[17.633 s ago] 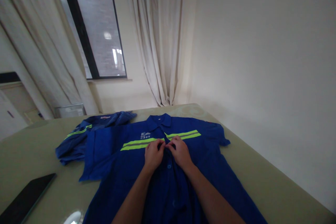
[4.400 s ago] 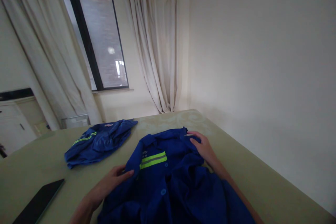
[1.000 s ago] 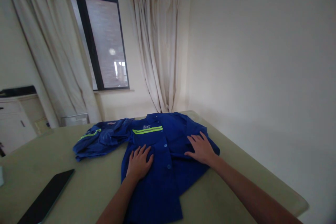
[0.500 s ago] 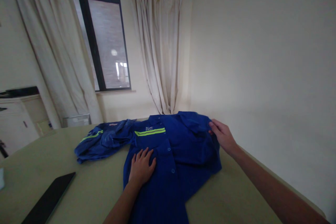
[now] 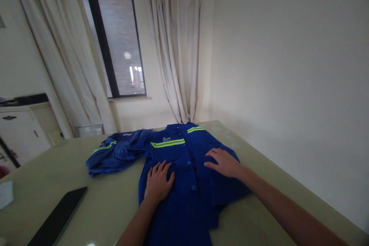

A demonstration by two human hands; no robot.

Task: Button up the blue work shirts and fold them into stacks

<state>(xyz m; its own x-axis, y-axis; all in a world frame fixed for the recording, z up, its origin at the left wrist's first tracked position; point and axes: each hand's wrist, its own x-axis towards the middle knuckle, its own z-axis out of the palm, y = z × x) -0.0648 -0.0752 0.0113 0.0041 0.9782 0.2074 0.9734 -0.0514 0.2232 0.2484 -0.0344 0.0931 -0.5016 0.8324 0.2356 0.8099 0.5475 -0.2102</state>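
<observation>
A blue work jacket (image 5: 178, 207) with yellow-green reflective strips lies front up, its collar toward the far edge of the table. Flat on its left front rests my left hand (image 5: 159, 182), fingers spread. My right hand (image 5: 223, 162) is over the right front with its fingers stretched out and apart, holding nothing; whether it presses on the cloth I cannot tell. Two buttons show on the front between the hands. A second, crumpled blue garment (image 5: 115, 153) with a reflective strip lies at the jacket's far left, against its sleeve area.
The greenish table (image 5: 109, 207) carries a black flat tablet-like object (image 5: 59, 215) at the near left and a pale item (image 5: 6, 194) at its left edge. Behind stand a white cabinet (image 5: 20, 130), curtains (image 5: 184, 46) and a window. A wall runs along the right.
My right hand has let go of the jacket's right side and moved left and nearer. The right front now lies flatter, showing its reflective strip. The left hand stays in place.
</observation>
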